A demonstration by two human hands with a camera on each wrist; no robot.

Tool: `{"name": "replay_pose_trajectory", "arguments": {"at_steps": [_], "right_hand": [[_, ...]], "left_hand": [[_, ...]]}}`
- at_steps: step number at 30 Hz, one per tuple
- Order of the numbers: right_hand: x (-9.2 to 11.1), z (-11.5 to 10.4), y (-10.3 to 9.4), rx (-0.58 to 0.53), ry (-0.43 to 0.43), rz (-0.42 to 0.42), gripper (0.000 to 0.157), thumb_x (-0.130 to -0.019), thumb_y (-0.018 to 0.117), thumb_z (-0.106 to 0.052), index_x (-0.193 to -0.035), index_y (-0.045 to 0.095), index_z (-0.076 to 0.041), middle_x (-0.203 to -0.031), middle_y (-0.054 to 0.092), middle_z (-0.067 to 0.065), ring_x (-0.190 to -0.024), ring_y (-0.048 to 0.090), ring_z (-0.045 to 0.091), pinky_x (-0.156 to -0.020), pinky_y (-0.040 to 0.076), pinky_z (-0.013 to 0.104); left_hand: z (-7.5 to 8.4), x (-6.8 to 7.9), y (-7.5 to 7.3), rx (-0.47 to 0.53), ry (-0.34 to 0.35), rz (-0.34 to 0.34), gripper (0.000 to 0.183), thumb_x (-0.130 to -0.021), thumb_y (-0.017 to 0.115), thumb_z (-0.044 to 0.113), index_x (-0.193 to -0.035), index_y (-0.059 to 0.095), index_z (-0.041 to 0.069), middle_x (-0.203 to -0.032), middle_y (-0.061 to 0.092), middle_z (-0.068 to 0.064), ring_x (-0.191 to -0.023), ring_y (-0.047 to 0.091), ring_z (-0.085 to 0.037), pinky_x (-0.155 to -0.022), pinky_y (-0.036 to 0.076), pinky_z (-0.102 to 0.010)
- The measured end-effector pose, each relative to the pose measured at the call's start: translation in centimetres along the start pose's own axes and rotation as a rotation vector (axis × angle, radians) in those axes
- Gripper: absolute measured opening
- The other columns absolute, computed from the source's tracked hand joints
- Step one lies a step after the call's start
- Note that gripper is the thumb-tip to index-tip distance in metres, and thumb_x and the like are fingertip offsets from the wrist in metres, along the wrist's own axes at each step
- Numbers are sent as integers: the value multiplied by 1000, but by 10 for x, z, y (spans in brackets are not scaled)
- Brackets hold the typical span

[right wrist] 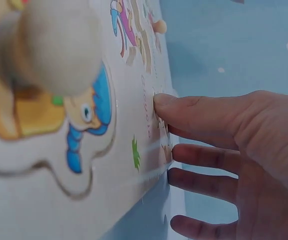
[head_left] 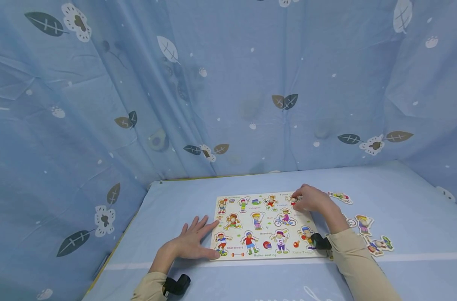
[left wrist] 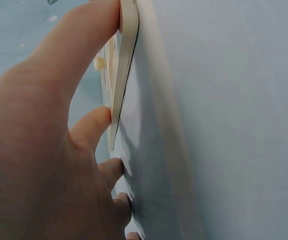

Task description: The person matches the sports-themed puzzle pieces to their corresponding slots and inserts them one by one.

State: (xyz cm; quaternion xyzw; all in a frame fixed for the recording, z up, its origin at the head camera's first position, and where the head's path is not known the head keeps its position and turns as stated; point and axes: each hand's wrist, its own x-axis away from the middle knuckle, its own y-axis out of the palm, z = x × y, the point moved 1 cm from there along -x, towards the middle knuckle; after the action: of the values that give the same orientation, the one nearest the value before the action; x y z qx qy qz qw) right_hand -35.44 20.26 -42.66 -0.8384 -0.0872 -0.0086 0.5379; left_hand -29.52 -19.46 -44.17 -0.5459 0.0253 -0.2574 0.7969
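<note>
A wooden peg puzzle board (head_left: 232, 201) with printed sports figures lies flat on the table. My left hand (head_left: 192, 240) is spread at its left side; the thumb and index fingertip rest on the board's edge, the other fingers on the cloth. At the board's far right corner, my right hand (head_left: 314, 200) has thumb and index finger around a tennis-player puzzle piece (head_left: 293, 200), partly hidden by the fingers. In the right wrist view the thumb (right wrist: 194, 112) presses at the board's surface. A wooden knob (right wrist: 58, 45) looms close to that camera.
Loose puzzle pieces lie to the right of the board: one beyond the right hand (head_left: 340, 197), a golfer-like figure (head_left: 363, 225) and a small overlapping group (head_left: 379, 246) by the right sleeve. A blue patterned curtain (head_left: 251, 104) hangs behind the table.
</note>
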Motion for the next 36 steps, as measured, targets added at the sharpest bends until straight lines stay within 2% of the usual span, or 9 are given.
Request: {"name": "replay_pose_trajectory", "arguments": {"at_steps": [3, 9, 14, 20, 24, 28, 32, 36], "right_hand": [[1, 0, 0, 8, -13, 5, 40, -85, 74, -19, -122, 69, -5, -119, 57, 16, -109, 56, 36, -94, 45, 59], [3, -1, 0, 24, -27, 11, 40, -85, 72, -19, -122, 69, -7, -118, 58, 14, -110, 56, 37, -95, 39, 69], [5, 0, -3, 9, -24, -8, 42, -86, 71, -20, -126, 67, -7, -125, 58, 18, -118, 53, 42, -98, 33, 74], [4, 4, -8, -18, -45, 5, 50, -91, 69, -26, -133, 59, 0, -134, 50, 25, -123, 50, 46, -96, 42, 65], [3, 9, -13, -15, -89, 61, 51, -94, 67, -26, -134, 56, 3, -132, 50, 26, -118, 53, 44, -92, 48, 57], [6, 11, -21, -25, -103, 168, 46, -95, 66, -23, -132, 58, 3, -128, 54, 25, -112, 57, 41, -85, 51, 54], [9, 15, -28, -33, -76, 276, 41, -96, 65, -21, -129, 61, 4, -124, 58, 25, -109, 59, 42, -83, 51, 53], [13, 23, -34, -17, -32, 331, 39, -95, 65, -20, -126, 63, 4, -120, 61, 27, -108, 59, 43, -84, 50, 55]], "left_hand": [[1, 0, 0, 2, 1, -3, 95, -77, 72, 63, -156, 31, 29, -165, 15, -14, -151, 1, -41, -117, 3, -66], [0, -1, 0, -3, 1, -6, 96, -78, 73, 63, -156, 30, 29, -165, 15, -15, -151, 1, -41, -117, 3, -66], [-3, -3, 2, -8, -2, -7, 97, -76, 71, 66, -156, 31, 29, -165, 14, -14, -151, 0, -41, -117, 3, -66], [-2, -4, 2, -17, -12, -7, 97, -76, 72, 66, -156, 31, 30, -165, 14, -13, -152, 1, -41, -117, 3, -65], [-2, -4, 2, -20, -15, -7, 97, -76, 71, 68, -156, 31, 31, -165, 14, -12, -152, 1, -40, -118, 3, -65], [-3, -4, 3, -21, -18, -6, 98, -75, 71, 69, -156, 30, 31, -165, 15, -12, -152, 1, -40, -118, 3, -65], [-5, -4, 3, -22, -20, -5, 99, -75, 71, 69, -156, 30, 31, -165, 14, -12, -152, 0, -39, -118, 3, -65], [-4, -4, 2, -22, -19, -2, 99, -75, 70, 70, -156, 30, 31, -165, 14, -12, -152, 0, -40, -118, 3, -65]]}}
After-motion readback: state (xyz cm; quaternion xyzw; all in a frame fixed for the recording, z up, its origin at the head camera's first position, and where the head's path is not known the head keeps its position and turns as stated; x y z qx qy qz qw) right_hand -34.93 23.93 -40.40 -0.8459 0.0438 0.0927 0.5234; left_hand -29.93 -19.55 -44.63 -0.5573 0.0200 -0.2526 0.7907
